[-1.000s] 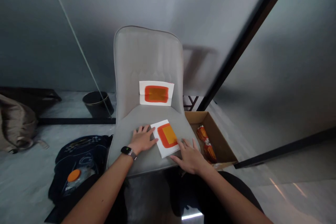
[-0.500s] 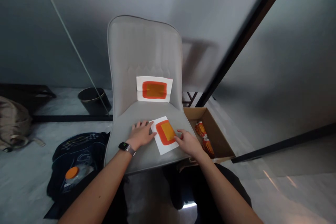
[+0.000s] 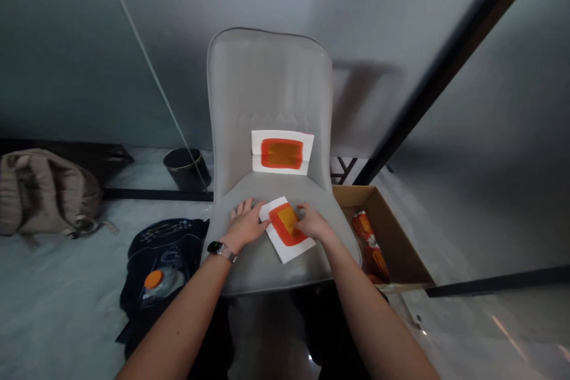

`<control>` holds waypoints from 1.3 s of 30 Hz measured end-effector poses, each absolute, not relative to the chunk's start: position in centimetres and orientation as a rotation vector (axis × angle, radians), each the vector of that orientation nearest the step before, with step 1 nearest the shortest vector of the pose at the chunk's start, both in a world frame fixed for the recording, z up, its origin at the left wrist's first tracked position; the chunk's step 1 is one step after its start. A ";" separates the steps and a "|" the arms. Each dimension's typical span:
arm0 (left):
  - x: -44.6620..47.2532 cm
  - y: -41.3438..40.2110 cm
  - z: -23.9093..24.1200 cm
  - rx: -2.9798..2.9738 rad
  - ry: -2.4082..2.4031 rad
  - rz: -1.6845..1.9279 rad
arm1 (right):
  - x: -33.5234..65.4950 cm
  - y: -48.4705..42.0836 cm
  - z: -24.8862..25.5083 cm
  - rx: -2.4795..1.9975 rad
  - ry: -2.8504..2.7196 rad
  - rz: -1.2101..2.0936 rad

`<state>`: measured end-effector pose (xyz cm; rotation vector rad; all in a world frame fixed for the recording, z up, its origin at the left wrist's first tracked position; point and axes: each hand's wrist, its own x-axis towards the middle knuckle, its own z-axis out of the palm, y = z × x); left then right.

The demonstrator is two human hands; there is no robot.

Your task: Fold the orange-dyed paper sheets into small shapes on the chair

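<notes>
Patch, amber rectangle [image 3: 285, 214]

It lies on a red-and-white rectangular card [image 3: 282, 251] on the grey upholstered chair [image 3: 271, 80]. My left hand [image 3: 243, 228] spreads, thumb at card; my right hand [image 3: 314, 224] curls at the patch, pinch unclear. Likely step: lifting its edge; next calls for steadying.

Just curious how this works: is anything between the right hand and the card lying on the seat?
Nothing visible: the right hand is at the yellow patch on the card; the left hand is by its left edge.
</notes>
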<state>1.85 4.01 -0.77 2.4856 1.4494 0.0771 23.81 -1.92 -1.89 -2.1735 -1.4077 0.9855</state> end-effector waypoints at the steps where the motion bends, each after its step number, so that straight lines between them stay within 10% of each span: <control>1: 1.1 4.3 -0.7 2.469 1.466 0.087 | 23.3 -1.5 -2.1 -2.130 -1.432 0.996; 13: -7.9 5.2 -2.0 2.433 1.624 0.189 | 21.3 -0.3 -1.4 -2.063 -1.695 0.646; 39: 2.3 5.0 -0.4 2.445 1.369 0.282 | 21.9 -3.3 3.3 -1.992 -1.633 0.767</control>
